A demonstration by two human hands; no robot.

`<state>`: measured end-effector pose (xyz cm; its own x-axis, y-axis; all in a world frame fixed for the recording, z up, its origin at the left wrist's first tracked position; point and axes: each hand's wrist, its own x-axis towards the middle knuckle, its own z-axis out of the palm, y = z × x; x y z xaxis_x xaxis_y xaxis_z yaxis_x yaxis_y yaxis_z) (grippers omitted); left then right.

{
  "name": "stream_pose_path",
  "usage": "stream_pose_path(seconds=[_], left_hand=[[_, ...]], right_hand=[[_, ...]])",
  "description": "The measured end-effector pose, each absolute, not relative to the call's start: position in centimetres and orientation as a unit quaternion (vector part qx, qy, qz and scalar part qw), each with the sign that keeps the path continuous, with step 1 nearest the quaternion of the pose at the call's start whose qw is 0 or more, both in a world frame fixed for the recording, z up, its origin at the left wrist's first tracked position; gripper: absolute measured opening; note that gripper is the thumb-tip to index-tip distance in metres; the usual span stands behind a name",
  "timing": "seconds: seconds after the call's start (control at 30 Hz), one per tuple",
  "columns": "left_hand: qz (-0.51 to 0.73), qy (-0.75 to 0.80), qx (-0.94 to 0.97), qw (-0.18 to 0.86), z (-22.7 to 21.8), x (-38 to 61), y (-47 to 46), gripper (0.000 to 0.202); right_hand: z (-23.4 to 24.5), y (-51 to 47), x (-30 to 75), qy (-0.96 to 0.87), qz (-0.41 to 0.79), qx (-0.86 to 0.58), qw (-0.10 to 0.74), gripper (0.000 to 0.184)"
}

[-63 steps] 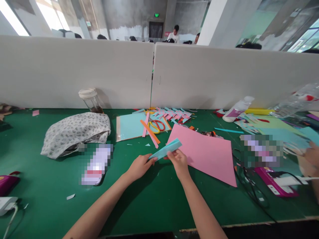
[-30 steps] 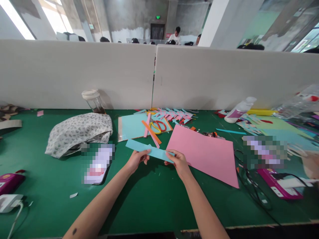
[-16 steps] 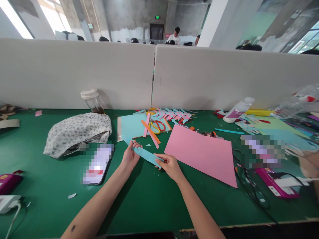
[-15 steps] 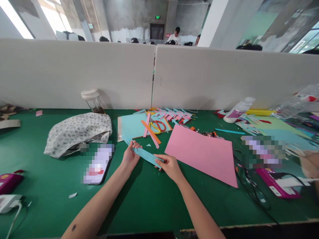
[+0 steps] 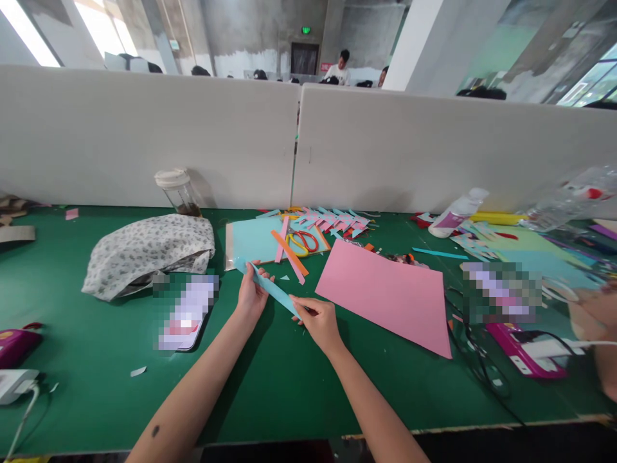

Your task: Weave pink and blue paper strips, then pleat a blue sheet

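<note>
A light-blue paper strip point(image 5: 276, 293) is stretched between my two hands, slanting down to the right above the green table point(image 5: 284, 386). My left hand point(image 5: 252, 293) pinches it near its upper end, thumb on top. At the lower end, the fingers of my right hand point(image 5: 317, 316) are closed on the strip. Just beyond lie a pack of light-blue paper point(image 5: 255, 235), crossed orange point(image 5: 295, 256) and pink strips point(image 5: 282, 241), and scissors point(image 5: 308, 242) with red and yellow handles. A large pink sheet point(image 5: 380, 292) rests right of my right hand.
A phone point(image 5: 190, 315) and a patterned cloth bag point(image 5: 149, 254) lie left, with a lidded cup point(image 5: 178, 193) behind. Cut pink and blue strips point(image 5: 332, 220) pile by the grey partition point(image 5: 144, 141). At right are a white bottle point(image 5: 457, 212), black cables point(image 5: 475, 354) and another person's arm point(image 5: 595, 321).
The blue strip has turned so its face looks narrower, and my left thumb now lies over it. My right hand has shifted slightly up and left. The view has moved a little.
</note>
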<state>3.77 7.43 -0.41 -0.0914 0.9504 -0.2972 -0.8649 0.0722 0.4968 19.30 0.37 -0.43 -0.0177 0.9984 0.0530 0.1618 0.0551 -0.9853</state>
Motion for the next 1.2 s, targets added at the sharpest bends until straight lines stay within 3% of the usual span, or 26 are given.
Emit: stream_pose_path(seconds=[0.17,0.33,0.57,0.73,0.83,1.0,1.2], left_hand=[[0.630,0.244,0.103,0.730,0.7,4.0,6.4,0.015],[0.610,0.257,0.086,0.744,0.3,4.9,5.7,0.034],[0.627,0.264,0.057,0.731,0.2,4.1,6.9,0.014],[0.660,0.217,0.059,0.717,0.5,3.7,6.7,0.013],[0.660,0.207,0.067,0.719,0.6,4.3,6.1,0.019],[0.625,0.240,0.074,0.739,0.4,5.9,5.2,0.046],[0.618,0.242,0.045,0.747,0.1,5.9,5.5,0.035]], right_hand=[[-1.2,1.1,20.9,-0.495,0.472,-0.539,0.491,0.039],[-1.6,1.4,21.6,-0.473,0.490,-0.537,0.497,0.044],[-1.2,1.0,21.0,-0.490,0.515,-0.520,0.474,0.040],[-1.0,0.9,20.9,-0.502,0.526,-0.513,0.456,0.040],[-0.8,0.9,20.7,-0.506,0.522,-0.516,0.453,0.040],[-0.4,0.8,20.6,-0.525,0.511,-0.514,0.446,0.039],[-0.7,0.8,20.5,-0.542,0.510,-0.511,0.429,0.045]])
